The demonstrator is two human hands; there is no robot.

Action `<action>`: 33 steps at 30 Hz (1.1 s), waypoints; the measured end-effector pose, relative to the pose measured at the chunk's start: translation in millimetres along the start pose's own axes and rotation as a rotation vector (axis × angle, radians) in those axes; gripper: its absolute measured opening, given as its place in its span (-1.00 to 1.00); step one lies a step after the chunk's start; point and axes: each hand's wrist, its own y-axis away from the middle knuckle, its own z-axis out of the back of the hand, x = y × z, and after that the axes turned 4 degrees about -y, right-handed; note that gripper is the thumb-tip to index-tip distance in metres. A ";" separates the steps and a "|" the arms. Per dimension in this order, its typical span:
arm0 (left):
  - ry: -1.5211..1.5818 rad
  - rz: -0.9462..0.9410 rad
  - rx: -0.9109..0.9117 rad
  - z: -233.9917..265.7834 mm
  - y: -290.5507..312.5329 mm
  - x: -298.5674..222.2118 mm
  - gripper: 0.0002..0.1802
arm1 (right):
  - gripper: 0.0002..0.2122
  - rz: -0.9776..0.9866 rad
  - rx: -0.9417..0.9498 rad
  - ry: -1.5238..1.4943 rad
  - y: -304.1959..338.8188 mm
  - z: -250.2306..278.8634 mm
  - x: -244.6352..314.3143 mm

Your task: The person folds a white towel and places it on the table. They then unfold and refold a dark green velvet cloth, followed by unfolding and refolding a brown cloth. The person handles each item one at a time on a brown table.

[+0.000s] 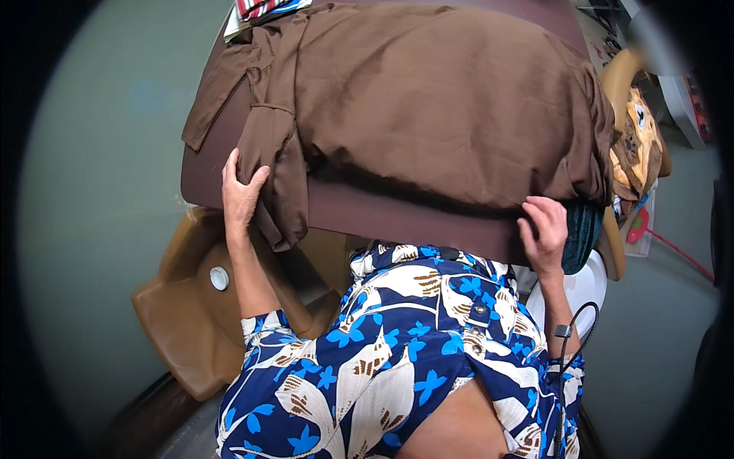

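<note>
A brown garment (428,99) lies spread over the dark maroon table (413,222), its wide body stretching to the right. At its left, a narrow folded part (267,138), possibly a sleeve, hangs over the near edge. My left hand (243,191) rests against this folded part, thumb and fingers apart. My right hand (545,229) is at the near right edge of the garment, fingers slightly bent and thumb apart; nothing shows in it. Beside it, a dark green velvety cloth (581,233) hangs at the table corner.
A tan chair (183,306) with a small white round lid (219,278) stands at left. Striped cloth and papers (264,11) lie at the far left table corner. Right of the table are a patterned orange-brown cloth (638,149), a white round stool (589,294) and a pink tool with red cord (637,227).
</note>
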 end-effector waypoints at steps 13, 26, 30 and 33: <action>0.271 0.186 -0.130 1.4 4.5 47.1 -0.70 | -0.79 -0.072 -0.025 0.039 -3.3 -26.9 -28.8; 1.343 0.158 0.162 19.8 10.2 -108.0 -0.83 | -0.58 -0.285 0.189 -0.770 -53.2 -18.9 49.4; 1.138 0.059 0.763 -34.8 33.4 -175.9 -0.73 | -0.33 -0.514 0.329 -1.322 -74.1 -50.9 69.2; 1.078 -0.188 0.914 -65.7 51.7 -188.1 -0.69 | -0.51 -0.658 0.294 -1.475 -78.9 -66.3 69.2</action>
